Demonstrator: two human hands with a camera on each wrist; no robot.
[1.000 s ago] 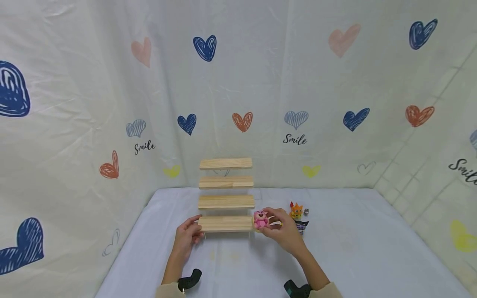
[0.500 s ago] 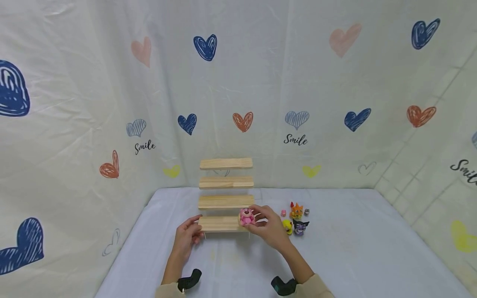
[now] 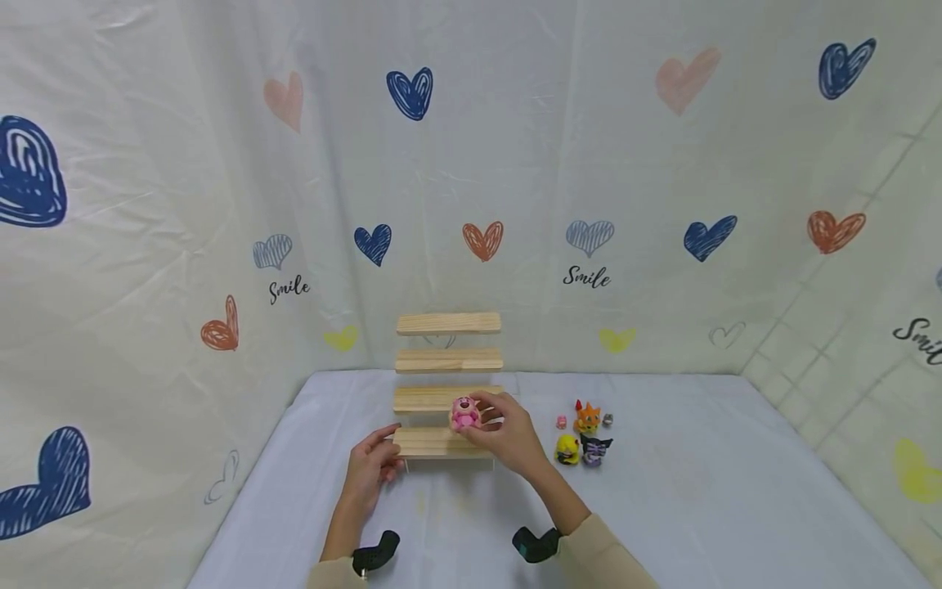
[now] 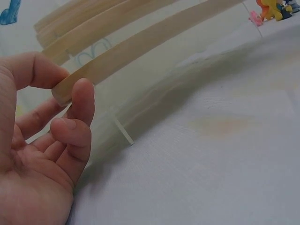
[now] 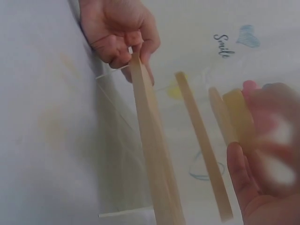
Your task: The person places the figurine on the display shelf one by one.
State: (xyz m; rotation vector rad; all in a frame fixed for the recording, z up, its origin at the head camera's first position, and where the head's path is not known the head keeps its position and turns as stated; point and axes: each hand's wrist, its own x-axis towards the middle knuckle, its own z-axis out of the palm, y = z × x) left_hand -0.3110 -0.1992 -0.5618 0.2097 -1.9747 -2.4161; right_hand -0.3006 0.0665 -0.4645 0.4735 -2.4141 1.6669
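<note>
A pink bear figurine (image 3: pixel 465 415) with a pale yellow base is pinched between the thumb and fingers of my right hand (image 3: pixel 511 432). It hovers above the lowest board of a tiered wooden shelf (image 3: pixel 434 442), in front of the second board. My left hand (image 3: pixel 368 467) pinches the left end of that lowest board. In the left wrist view the thumb and a finger grip the board's end (image 4: pixel 63 92). The right wrist view has the right hand blurred, with the figurine's yellow base (image 5: pixel 238 112) beside its thumb.
Right of the shelf, on the white cloth (image 3: pixel 662 491), stand an orange figurine (image 3: pixel 588 419), a yellow one (image 3: pixel 567 450), a purple and black one (image 3: pixel 594 451), a tiny pink one (image 3: pixel 562 422) and a tiny grey one (image 3: pixel 607 420). A heart-printed curtain (image 3: pixel 515 164) hangs behind.
My right hand has carried the pink bear leftward from the shelf's right end and slightly up, over the lowest board. The left hand keeps its grip in place.
</note>
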